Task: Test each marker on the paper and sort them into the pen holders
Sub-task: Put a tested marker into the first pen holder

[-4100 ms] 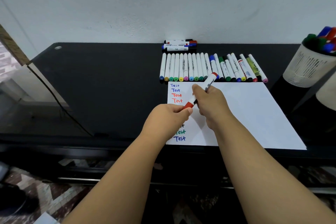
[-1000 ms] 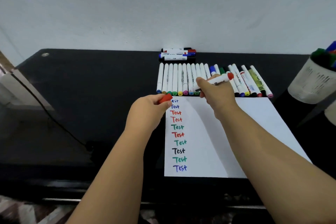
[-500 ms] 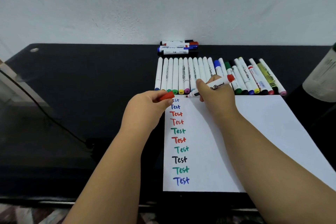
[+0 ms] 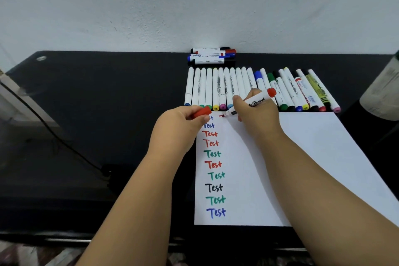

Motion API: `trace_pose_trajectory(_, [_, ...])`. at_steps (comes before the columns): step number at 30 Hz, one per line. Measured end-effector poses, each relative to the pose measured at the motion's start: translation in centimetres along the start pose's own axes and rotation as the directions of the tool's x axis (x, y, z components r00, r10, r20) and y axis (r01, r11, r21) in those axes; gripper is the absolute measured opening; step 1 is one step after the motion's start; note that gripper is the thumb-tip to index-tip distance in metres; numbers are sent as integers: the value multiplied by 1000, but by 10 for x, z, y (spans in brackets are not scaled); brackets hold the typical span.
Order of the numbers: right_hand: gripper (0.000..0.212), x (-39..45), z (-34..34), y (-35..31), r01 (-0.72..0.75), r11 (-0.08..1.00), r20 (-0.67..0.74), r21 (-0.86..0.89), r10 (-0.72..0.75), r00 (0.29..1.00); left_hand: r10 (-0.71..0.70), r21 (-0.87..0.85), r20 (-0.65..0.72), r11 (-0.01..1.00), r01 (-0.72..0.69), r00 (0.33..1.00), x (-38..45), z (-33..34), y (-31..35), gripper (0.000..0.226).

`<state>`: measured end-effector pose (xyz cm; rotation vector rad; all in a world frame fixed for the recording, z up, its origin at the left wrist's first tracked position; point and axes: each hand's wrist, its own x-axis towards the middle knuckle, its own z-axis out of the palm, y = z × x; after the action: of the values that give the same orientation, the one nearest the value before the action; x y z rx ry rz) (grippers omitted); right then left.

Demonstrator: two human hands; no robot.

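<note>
Right hand (image 4: pixel 257 112) pinches the red whiteboard marker (image 4: pixel 251 103) mid-barrel in a writing grip, tip down on the top edge of the paper (image 4: pixel 302 157), a short red stroke (image 4: pixel 222 116) just started beside the first column of "Test" words (image 4: pixel 213 164). Left hand (image 4: pixel 181 123) curls thumb and fingers round the red cap (image 4: pixel 201 112), held just left of the sheet's top corner. Marker looks light, rigid, smooth plastic; likely a bit slippery, so hold near the tip end for control, light pressure only, felt tip could mash. Cap is small and easy to drop, press on straight. Paper is thin and loose on the black table (image 4: pixel 108 97), may slide under the stroke. Behind the hands, a row of capped markers (image 4: pixel 218 86) lies side by side along the paper's top edge; a small stack of whiteboard markers (image 4: pixel 212 56) sits against the wall. One pale pen holder (image 4: pixel 384 93) is partly in view at far right, contents not visible.
</note>
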<state>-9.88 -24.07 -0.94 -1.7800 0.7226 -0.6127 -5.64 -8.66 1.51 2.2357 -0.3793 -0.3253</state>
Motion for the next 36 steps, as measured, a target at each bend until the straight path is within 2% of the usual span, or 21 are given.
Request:
trace_pose_trajectory(20, [30,-2,-3,-1,11,1000,-14,4,-11,1000,-2,-12,9,1000,2,1000,-1,2,1,39])
trace_pose_trajectory(36, [33,-3,-5,-2,16,999,-91,32,-13,996,-23,-14,24,1000,23,999,1,2,0,39])
